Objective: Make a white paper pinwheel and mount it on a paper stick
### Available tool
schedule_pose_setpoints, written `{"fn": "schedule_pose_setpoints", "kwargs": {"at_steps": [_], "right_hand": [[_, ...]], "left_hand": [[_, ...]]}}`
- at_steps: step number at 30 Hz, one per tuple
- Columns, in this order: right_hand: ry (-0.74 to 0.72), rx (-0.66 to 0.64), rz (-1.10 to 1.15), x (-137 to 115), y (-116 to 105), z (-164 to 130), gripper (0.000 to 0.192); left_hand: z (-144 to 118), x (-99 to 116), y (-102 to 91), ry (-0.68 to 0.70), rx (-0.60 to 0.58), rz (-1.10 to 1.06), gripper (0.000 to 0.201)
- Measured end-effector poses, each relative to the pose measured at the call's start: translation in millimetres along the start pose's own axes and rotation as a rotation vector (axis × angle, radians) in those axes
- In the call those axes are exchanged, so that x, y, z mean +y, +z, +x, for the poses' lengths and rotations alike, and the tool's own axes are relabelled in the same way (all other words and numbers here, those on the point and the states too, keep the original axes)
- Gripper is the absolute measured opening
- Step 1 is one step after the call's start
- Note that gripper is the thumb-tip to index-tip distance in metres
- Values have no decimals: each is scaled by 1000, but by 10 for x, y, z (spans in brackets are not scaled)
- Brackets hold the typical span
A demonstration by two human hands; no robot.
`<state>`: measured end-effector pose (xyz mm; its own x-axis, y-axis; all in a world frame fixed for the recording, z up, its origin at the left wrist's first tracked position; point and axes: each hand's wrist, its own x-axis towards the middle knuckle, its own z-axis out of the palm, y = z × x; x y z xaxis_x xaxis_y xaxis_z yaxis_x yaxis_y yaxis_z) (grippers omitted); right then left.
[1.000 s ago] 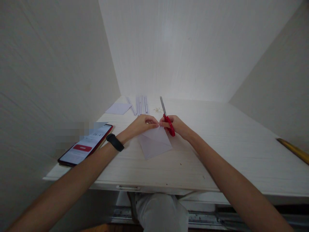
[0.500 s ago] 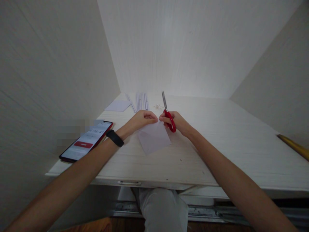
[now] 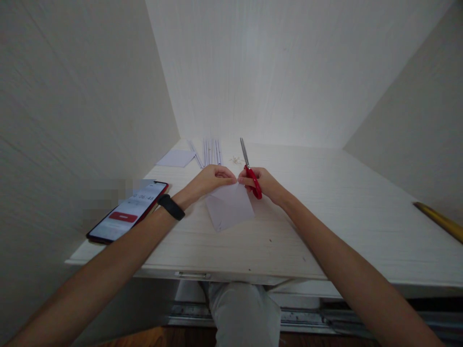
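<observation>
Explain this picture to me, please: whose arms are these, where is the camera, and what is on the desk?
There is no machine here. A person wears a camera on the head, looking down at their own arms. The left hand, with a black band on its wrist, pinches the top edge of a white sheet of paper. The right hand pinches the same edge and also holds red scissors, blades pointing away. On the pale desk lie a phone at the left, and farther back a small sheet and thin paper strips. A yellow stick shows at the right edge.
</observation>
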<state>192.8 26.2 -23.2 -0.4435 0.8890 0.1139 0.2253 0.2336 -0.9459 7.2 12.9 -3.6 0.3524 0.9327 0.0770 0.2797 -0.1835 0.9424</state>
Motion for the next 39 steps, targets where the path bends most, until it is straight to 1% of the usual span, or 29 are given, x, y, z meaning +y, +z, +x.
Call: {"fn": "schedule_pose_setpoints", "kwargs": {"at_steps": [7, 12, 17, 23, 31, 39], "right_hand": [[-29, -1, -49, -29, 7, -10, 22], [2, 2, -28, -42, 20, -10, 26], [42, 12, 18, -36, 29, -3, 28], [46, 29, 3, -32, 39, 1, 30], [45, 10, -33, -45, 43, -8, 32], [-8, -17, -83, -35, 24, -13, 25]], "left_hand": [[13, -26, -23, 4, -6, 30, 14], [34, -62, -34, 36, 5, 33, 16], [71, -108, -25, 62, 19, -14, 18], [79, -96, -9, 55, 52, 0, 22], [118, -159, -25, 84, 42, -38, 24], [51, -68, -16, 55, 54, -22, 22]]}}
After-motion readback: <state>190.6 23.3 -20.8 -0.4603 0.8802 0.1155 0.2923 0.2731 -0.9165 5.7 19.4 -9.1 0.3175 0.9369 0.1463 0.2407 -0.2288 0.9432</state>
